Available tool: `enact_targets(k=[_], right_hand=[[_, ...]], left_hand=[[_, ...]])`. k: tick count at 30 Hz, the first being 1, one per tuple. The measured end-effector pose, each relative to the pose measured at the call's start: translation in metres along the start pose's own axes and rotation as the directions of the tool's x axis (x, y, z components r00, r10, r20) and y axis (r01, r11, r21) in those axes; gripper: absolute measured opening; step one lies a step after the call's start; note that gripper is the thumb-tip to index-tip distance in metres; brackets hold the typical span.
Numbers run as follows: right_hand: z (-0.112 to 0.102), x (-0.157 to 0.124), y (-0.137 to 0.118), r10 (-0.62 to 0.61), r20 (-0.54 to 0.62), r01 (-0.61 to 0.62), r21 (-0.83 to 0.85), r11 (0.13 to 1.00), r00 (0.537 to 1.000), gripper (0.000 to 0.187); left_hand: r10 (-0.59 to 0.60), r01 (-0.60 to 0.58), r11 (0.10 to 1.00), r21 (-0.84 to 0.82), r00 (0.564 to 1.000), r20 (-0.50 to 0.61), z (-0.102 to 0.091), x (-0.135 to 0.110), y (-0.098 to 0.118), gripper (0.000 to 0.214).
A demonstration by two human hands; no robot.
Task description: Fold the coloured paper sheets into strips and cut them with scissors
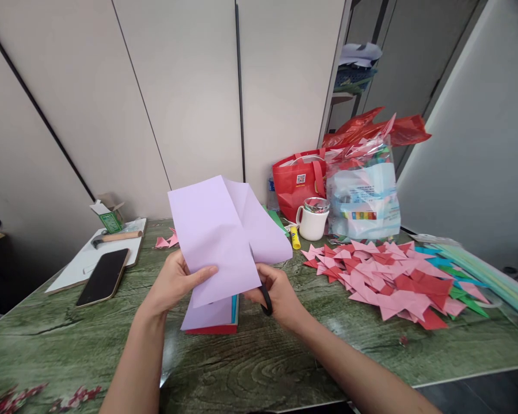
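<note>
My left hand (179,282) pinches the lower left edge of a lilac sheet of paper (218,230), holding it upright above the table. A cut runs up the sheet from its lower edge. My right hand (276,293) grips black-handled scissors (265,300), whose blades are hidden behind the sheet. Under both hands lies a stack of coloured paper (213,319) with a lilac sheet on top and a red bottom edge.
A heap of folded pink, red, blue and green paper pieces (392,282) covers the right of the green wood-grain table (250,368). Behind stand a white mug (313,219), a yellow glue stick (294,237), a red bag (300,183) and a plastic bag (365,195). A phone (103,276) and hammer (114,236) lie left.
</note>
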State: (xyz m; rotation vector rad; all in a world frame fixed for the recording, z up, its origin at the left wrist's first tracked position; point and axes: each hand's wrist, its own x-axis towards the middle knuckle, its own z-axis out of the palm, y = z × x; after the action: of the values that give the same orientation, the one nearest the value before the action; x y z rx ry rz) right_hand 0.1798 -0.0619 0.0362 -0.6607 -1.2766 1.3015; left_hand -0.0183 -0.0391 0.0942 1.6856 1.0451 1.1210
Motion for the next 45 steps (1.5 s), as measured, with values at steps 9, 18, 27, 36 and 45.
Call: enact_targets(k=[9,18,27,36,45], right_hand=[[0.0001,0.0001,-0.0015,0.006,-0.008,-0.006,0.002,1.000,1.000,0.037],[0.0015,0.0001,-0.0001,-0.005,-0.031,0.006,0.035,0.999,1.000,0.033],[-0.0014,0.0021,0.0020,-0.032,-0.033,0.033,0.022,0.999,0.999,0.040],[-0.0020,0.0016,0.0003,-0.033,-0.008,0.033,0.034,0.999,0.999,0.040],[-0.0019,0.0025,0.0001,-0.028,-0.017,0.029,0.053,0.998,0.999,0.044]], left_hand=[[0.007,-0.006,0.999,-0.049,1.000,0.013,-0.0009,-0.0002,-0.0034,0.035],[0.013,-0.012,0.998,-0.062,1.000,0.016,-0.0012,0.0002,-0.0050,0.035],[0.008,-0.007,0.999,-0.052,0.999,0.033,0.0033,0.0011,-0.0023,0.038],[0.006,-0.004,0.999,-0.054,0.999,0.047,0.0036,0.0005,-0.0012,0.036],[-0.009,0.011,0.999,-0.042,0.999,0.040,0.0044,-0.0005,0.0011,0.042]])
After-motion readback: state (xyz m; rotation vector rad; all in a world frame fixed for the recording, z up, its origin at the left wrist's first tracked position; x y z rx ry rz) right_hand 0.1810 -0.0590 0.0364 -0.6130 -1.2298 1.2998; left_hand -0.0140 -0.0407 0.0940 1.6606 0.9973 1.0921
